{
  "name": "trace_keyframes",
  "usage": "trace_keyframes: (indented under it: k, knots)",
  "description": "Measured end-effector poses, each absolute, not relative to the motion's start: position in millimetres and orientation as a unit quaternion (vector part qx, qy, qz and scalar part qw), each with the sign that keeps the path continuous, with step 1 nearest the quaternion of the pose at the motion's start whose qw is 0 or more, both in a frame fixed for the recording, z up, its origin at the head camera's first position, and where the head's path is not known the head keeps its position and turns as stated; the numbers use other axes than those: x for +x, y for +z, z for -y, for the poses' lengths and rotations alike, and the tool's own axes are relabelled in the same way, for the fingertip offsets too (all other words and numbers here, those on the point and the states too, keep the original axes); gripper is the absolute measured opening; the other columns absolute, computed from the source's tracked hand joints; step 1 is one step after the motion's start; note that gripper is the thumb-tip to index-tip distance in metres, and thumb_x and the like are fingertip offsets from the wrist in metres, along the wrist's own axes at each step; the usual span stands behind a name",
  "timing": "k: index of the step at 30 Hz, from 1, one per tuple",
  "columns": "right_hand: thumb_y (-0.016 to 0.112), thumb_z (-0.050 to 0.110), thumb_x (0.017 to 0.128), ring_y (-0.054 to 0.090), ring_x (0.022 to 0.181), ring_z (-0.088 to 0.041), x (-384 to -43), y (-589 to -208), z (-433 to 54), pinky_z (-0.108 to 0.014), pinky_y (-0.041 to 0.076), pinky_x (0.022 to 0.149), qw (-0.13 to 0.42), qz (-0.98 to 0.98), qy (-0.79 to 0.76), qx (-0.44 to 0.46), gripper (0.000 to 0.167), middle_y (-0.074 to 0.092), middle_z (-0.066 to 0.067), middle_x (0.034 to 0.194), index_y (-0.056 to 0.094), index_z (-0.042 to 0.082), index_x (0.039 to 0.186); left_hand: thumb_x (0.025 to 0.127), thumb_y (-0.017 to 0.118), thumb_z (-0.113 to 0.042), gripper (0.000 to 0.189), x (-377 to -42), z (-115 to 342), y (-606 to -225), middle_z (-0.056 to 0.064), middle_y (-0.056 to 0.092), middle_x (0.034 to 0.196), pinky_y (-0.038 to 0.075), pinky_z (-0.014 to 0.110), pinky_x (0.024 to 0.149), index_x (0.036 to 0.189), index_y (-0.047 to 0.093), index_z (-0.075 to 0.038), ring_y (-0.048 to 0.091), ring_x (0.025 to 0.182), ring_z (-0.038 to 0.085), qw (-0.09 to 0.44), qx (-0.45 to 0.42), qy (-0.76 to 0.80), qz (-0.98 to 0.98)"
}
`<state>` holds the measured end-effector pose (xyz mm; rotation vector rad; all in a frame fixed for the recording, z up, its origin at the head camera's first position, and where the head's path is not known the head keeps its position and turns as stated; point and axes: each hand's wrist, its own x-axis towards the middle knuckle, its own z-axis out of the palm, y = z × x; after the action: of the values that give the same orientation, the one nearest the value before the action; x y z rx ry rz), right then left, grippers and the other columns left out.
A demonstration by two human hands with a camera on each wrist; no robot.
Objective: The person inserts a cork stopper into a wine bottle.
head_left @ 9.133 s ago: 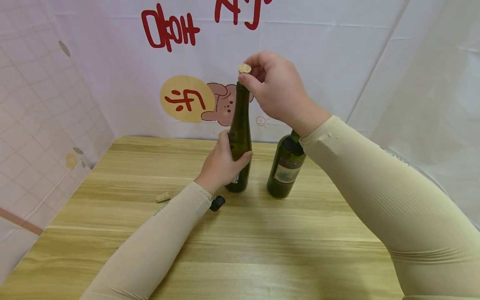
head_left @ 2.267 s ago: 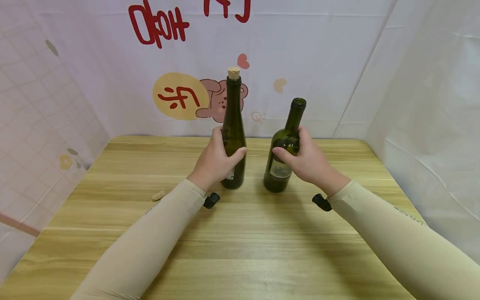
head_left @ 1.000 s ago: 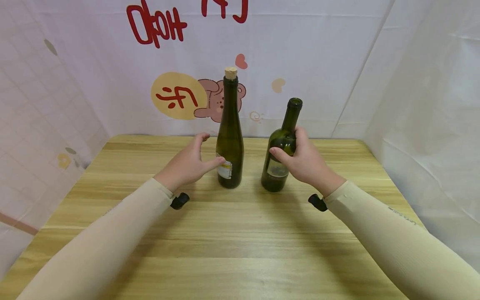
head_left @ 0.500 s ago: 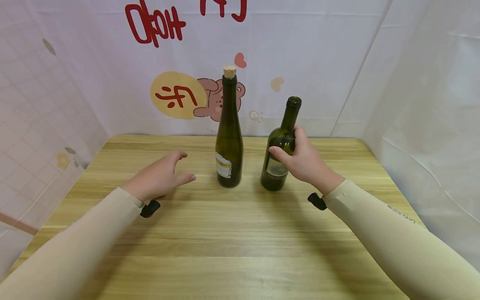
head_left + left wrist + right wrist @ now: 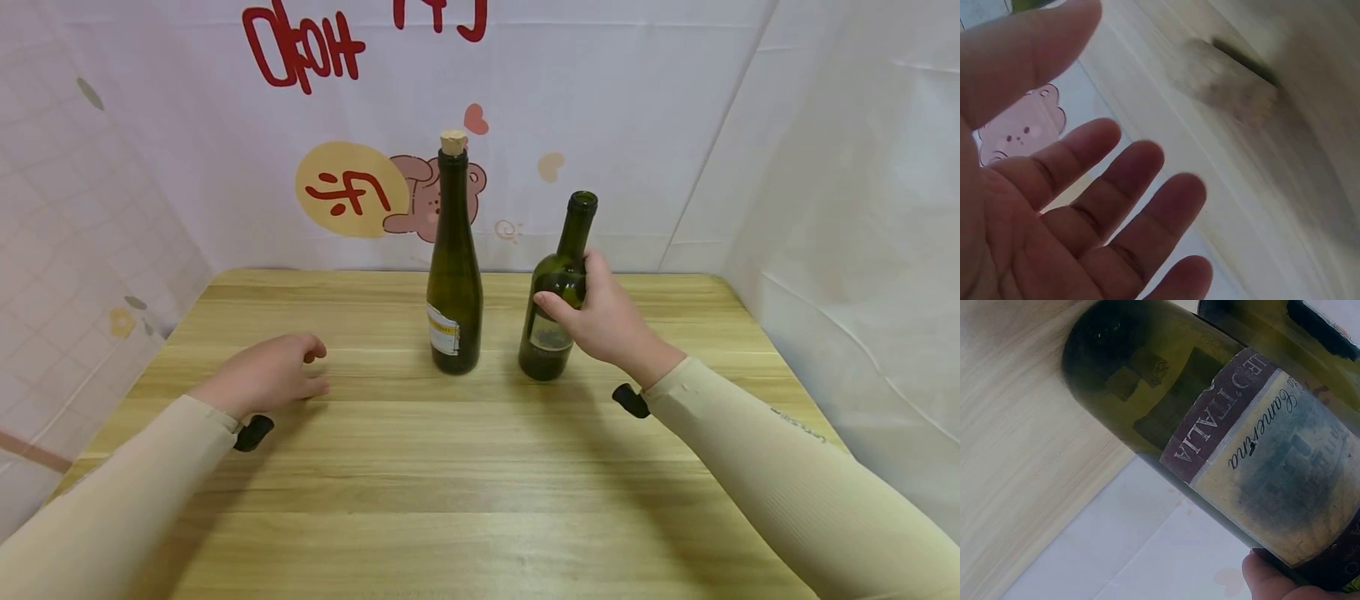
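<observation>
My left hand (image 5: 262, 375) is over the left of the table, its fingers loosely bent and holding nothing. In the left wrist view a loose cork (image 5: 1229, 81) lies on the wood beyond the fingertips; the hand and arm hide it from the head view. With my right hand (image 5: 611, 321) I grip the shorter green wine bottle (image 5: 551, 333) around its body. This bottle stands upright with an uncovered mouth; small brownish shapes show through its glass in the right wrist view. Left of it stands the taller green bottle (image 5: 456, 283), a cork (image 5: 453, 142) sticking out of its mouth.
The wooden table (image 5: 480, 475) ends at a white printed backdrop (image 5: 630, 108) close behind both bottles. Fabric walls also rise at left and right. A black wrist mount (image 5: 253, 433) is on the left wrist, another (image 5: 630, 401) on the right.
Earlier my right hand held the cork at the taller bottle's mouth, then gripped the shorter bottle. My left hand has since let go of the taller bottle and moved left toward the loose cork.
</observation>
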<state>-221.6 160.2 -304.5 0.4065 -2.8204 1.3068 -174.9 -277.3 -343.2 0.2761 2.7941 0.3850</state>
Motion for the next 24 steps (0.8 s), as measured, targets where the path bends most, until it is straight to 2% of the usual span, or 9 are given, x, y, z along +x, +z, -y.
trace_keyframes:
  k: [5,8,15,24]
  knots:
    - [0.069,0.046,0.1,0.063,0.116,-0.033,-221.7,-304.8,-160.2,-0.052,0.051,0.098,0.004,0.9,0.416,0.128,0.076,0.06,-0.016,0.129,0.029,0.007,0.152,0.095,0.076,-0.037,0.051,-173.1,287.0,-348.9,0.014,0.07,0.113,0.053,0.049,0.085,0.126,0.065,0.001,0.065,0.096,0.028,0.157,0.095,0.128,-0.975]
    - [0.069,0.047,0.1,0.063,0.117,-0.033,-221.5,-304.4,-160.1,-0.052,0.051,0.098,0.003,0.901,0.415,0.128,0.076,0.061,-0.016,0.129,0.029,0.007,0.152,0.096,0.076,-0.038,0.046,-172.4,289.7,-352.5,0.009,0.07,0.104,0.053,0.044,0.079,0.12,0.067,0.0,0.062,0.087,0.022,0.158,0.097,0.129,-0.974]
    - [0.069,0.046,0.1,0.065,0.117,-0.033,-221.6,-304.5,-158.9,-0.054,0.053,0.1,0.002,0.898,0.42,0.133,0.075,0.062,-0.015,0.129,0.03,0.008,0.151,0.096,0.075,-0.036,0.032,-172.6,290.9,-359.5,0.004,0.071,0.098,0.05,0.04,0.076,0.108,0.07,-0.007,0.059,0.082,0.019,0.16,0.106,0.122,-0.974]
    - [0.07,0.044,0.1,0.065,0.118,-0.033,-223.3,-306.2,-159.8,-0.054,0.053,0.101,-0.003,0.894,0.429,0.133,0.074,0.061,-0.015,0.131,0.03,0.008,0.151,0.096,0.075,-0.031,0.023,-174.0,289.7,-367.2,0.0,0.069,0.091,0.048,0.037,0.073,0.103,0.071,-0.009,0.057,0.077,0.017,0.147,0.106,0.104,-0.978]
